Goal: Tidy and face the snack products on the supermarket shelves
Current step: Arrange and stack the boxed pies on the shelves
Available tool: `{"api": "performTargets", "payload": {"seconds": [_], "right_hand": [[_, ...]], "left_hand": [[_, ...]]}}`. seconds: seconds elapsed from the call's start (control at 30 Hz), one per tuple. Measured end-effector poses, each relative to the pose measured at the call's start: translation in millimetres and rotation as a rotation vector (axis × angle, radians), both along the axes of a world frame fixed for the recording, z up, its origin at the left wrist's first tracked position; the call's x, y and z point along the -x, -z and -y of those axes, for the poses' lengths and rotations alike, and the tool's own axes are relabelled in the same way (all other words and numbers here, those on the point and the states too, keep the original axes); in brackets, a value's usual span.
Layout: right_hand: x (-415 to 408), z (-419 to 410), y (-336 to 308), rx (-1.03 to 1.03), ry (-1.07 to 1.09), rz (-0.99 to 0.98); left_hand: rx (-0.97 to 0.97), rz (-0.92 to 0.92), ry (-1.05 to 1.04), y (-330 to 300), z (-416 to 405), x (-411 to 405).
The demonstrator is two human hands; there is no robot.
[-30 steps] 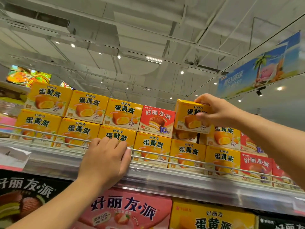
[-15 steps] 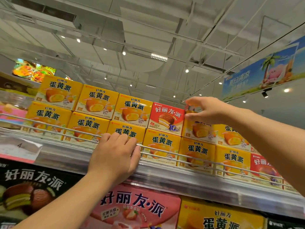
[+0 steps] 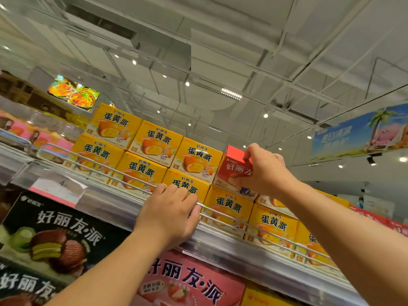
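Note:
Yellow egg-yolk pie boxes are stacked two high along the top shelf behind a wire rail. One red pie box stands among them in the upper row, tilted. My right hand grips that red box, fingers over its top right corner and thumb on its front. My left hand rests on the shelf's front edge, its fingers curled over the rail in front of a lower yellow box. Further red boxes sit at the far right of the shelf.
Below the shelf lip stand large cartons: a black one, a pink one and a yellow one. A price tag hangs at the left. Pink packs lie further left. A blue banner hangs overhead.
My right hand let go of the yellow box on the right, which now sits in the stack, and moved left onto the red box, tilting it. The left hand stayed on the rail.

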State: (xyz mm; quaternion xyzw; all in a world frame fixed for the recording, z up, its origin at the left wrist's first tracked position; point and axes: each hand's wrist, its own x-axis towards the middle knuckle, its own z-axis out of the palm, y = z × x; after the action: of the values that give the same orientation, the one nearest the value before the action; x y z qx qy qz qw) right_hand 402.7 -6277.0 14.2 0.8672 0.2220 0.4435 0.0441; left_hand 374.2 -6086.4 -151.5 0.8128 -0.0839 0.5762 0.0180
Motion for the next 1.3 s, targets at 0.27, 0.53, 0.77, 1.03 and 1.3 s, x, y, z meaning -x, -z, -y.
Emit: {"api": "performTargets", "payload": {"seconds": [0.27, 0.53, 0.77, 1.03, 1.3], "right_hand": [[48.6, 17.7, 11.0, -0.097, -0.239, 0.014], [104.5, 115.2, 56.8, -0.098, -0.255, -0.089], [126.4, 226.5, 92.7, -0.037, -0.127, -0.059], [115.6, 313.7, 102.9, -0.062, -0.114, -0.142], [109.3, 353.7, 107.0, -0.083, -0.145, -0.163]], "left_hand": [[0.0, -0.006, -0.001, 0.5, -2.0, 1.6], [0.082, -0.046, 0.056, -3.4, 14.4, 10.4], [-0.256, -0.07, 0.233, -36.7, 145.4, 9.7], [-0.141, -0.226, -0.014, -21.3, 203.4, -20.9], [-0.173, -0.213, -0.014, -23.7, 215.3, -5.2]]}}
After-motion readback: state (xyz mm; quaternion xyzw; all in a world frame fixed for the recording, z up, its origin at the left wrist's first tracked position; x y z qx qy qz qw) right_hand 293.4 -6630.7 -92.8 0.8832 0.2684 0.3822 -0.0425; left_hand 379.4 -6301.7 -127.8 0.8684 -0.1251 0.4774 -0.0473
